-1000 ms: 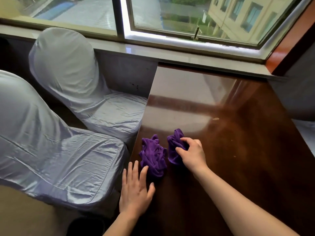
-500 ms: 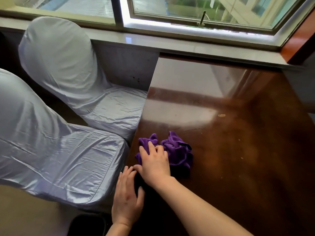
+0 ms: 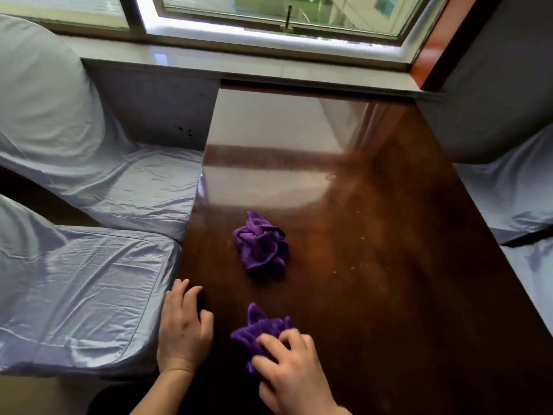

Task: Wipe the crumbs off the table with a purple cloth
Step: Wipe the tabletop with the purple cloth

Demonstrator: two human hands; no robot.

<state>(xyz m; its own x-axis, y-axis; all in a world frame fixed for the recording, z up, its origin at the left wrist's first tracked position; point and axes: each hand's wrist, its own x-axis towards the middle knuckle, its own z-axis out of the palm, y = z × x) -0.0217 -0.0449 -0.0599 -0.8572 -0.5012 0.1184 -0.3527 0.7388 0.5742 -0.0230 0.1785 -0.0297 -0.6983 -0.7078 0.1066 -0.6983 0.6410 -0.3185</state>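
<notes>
Purple cloth (image 3: 258, 330) bunched under right hand (image 3: 294, 375), table's (image 3: 389, 295) near edge

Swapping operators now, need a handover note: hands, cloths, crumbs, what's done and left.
Right hand: fingers bunched on the near purple cloth, on the table close to you.
Left hand: flat at the table's left edge, holding nothing.
Second purple cloth: crumpled mid-table, untouched.
Crumbs: scattered to the right of the cloths; a bigger bit lies farther back.
Done: cloth in hand. Left: wipe the crumbs off.
</notes>
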